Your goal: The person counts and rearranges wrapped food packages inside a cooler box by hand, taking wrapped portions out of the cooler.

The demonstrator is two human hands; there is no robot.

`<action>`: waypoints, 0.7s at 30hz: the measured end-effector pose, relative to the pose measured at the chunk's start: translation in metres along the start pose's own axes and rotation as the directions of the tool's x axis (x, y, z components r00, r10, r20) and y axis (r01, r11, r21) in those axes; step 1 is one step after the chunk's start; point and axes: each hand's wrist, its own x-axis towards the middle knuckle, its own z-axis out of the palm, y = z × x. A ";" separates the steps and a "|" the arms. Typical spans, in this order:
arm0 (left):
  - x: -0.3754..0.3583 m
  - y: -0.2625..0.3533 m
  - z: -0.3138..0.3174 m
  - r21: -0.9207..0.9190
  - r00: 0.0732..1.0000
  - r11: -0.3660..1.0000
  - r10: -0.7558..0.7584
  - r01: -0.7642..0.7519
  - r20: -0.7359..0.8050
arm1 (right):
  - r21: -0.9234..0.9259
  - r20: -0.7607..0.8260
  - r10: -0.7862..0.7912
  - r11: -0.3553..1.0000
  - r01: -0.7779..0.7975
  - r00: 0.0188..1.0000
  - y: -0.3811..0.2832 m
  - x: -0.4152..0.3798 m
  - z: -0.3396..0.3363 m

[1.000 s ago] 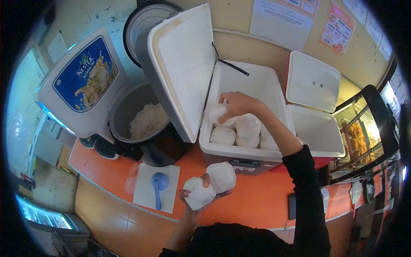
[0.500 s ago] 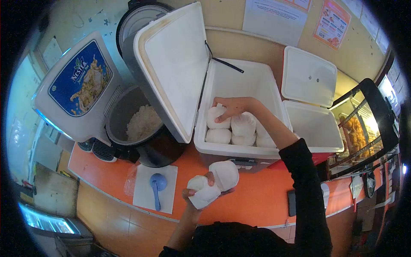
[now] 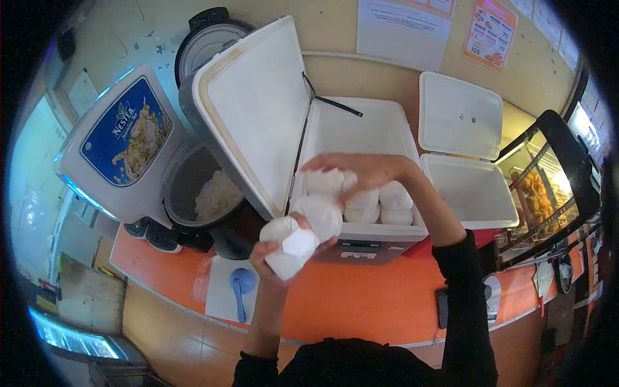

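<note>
My left hand (image 3: 267, 261) grips two round white paper-wrapped bundles in front of the open cooler; one bundle (image 3: 290, 248) is nearer me and the other bundle (image 3: 322, 216) rests against it, toward the cooler. What the paper wraps is hidden. Over the left part of the white-lined cooler (image 3: 351, 126) is my right hand (image 3: 361, 173), palm down, fingers apart and slightly blurred. Beneath its fingers sits a wrapped bundle (image 3: 324, 183), among several more stacked bundles (image 3: 395, 203); I see none gripped by this hand.
The raised cooler lid (image 3: 251, 97) stands left of the cooler. Beyond it are a rice pot (image 3: 184, 193) and a drink dispenser (image 3: 129, 129). A blue rice paddle (image 3: 241, 290) lies on a white sheet. At right are a smaller open cooler (image 3: 467, 187) and a food warmer (image 3: 541, 193).
My left hand has lifted its two bundles up and left, closer to the cooler's front rim. My right hand has let go of the bundle in the cooler and its fingers have spread. The view has shifted slightly.
</note>
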 end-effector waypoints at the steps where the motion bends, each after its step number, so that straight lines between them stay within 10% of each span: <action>1: 0.006 0.005 0.002 0.028 0.999 1.000 0.008 -0.006 -0.042 | -0.091 0.027 -0.054 0.994 0.056 0.998 -0.021 -0.010 0.012; 6: 0.034 0.018 -0.010 -0.064 0.982 0.998 -0.006 -0.006 -0.191 | -0.369 -0.092 -0.093 0.928 0.052 0.991 -0.013 -0.007 0.023; 21: 0.054 0.002 -0.011 -0.081 0.963 0.996 0.004 -0.027 -0.270 | 0.043 -0.215 0.169 0.986 -0.164 0.962 0.017 0.005 0.003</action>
